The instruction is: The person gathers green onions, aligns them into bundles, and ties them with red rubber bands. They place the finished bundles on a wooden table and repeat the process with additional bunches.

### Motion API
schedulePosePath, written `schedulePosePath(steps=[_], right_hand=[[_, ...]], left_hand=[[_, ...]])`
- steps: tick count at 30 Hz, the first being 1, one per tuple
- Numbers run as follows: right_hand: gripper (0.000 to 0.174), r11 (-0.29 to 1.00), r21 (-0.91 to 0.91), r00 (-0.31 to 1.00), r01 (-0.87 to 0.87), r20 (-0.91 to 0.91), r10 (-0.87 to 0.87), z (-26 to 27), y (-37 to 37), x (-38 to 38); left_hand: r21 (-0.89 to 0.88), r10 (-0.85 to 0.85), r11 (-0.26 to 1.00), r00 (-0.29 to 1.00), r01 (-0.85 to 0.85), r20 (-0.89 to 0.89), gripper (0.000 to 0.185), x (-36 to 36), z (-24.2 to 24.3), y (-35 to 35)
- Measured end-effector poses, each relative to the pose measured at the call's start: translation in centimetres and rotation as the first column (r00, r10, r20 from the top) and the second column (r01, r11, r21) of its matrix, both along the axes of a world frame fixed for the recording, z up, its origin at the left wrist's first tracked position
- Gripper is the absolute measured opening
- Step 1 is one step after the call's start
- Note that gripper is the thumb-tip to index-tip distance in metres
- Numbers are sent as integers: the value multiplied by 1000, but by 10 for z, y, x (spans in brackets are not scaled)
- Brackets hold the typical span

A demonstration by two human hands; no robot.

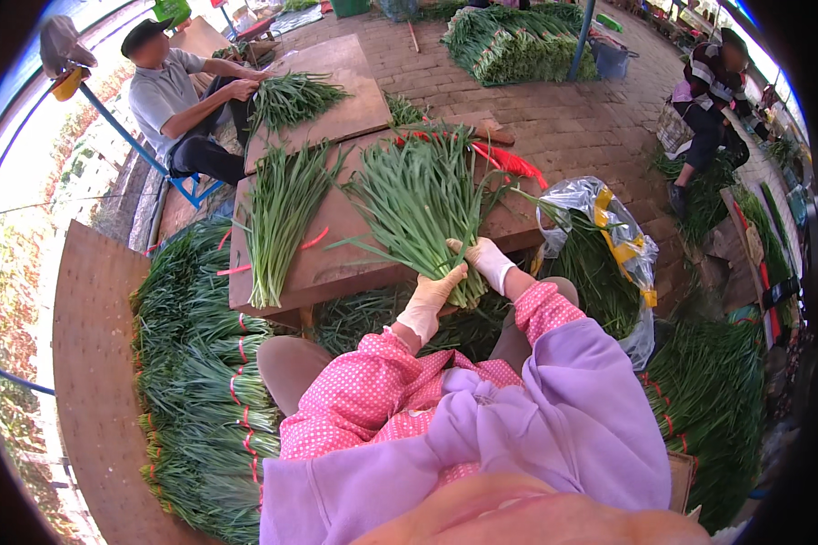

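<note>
A large loose bunch of Chinese chives [416,197] lies over the near edge of a low wooden table [341,266], its leaves fanned away from me. My left hand [431,300], in a pale glove, grips the stem end from the left. From the right, my gloved right hand [484,259] closes round the same stems. To the left on the table lies a smaller chive bunch [279,225], pale stem ends towards me. Red ties [315,238] lie beside it. More red strips [511,163] stick out behind the large bunch.
Stacked tied chive bundles [211,395] stand at my left beside a plywood board [95,381]. A plastic bag [637,259] with loose chives is at my right. A seated person [177,102] handles chives [296,99] across the table; another person [712,102] sits far right.
</note>
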State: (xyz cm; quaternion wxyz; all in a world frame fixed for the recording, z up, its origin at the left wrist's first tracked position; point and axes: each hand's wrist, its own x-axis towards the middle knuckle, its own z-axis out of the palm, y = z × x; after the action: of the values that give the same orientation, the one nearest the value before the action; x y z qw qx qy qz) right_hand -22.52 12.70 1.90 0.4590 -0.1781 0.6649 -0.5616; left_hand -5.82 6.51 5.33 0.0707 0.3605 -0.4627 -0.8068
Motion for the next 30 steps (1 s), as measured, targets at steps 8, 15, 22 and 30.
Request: schedulePosePath(steps=[8, 15, 22, 30], right_hand=[[69, 944, -308, 879, -122, -476, -41, 52, -24, -38], [79, 981, -40, 944, -192, -281, 173, 39, -29, -82], [54, 987, -14, 986, -162, -27, 162, -4, -25, -98], [64, 989, 63, 965, -132, -220, 143, -12, -37, -90]], left_hand=[[-108, 84, 984, 907, -140, -413, 48, -36, 22, -13], [291, 164, 952, 959, -93, -230, 32, -78, -5, -49], [270, 152, 958, 971, -99, -182, 27, -81, -39, -54], [108, 82, 991, 996, -77, -40, 25, -75, -35, -61]])
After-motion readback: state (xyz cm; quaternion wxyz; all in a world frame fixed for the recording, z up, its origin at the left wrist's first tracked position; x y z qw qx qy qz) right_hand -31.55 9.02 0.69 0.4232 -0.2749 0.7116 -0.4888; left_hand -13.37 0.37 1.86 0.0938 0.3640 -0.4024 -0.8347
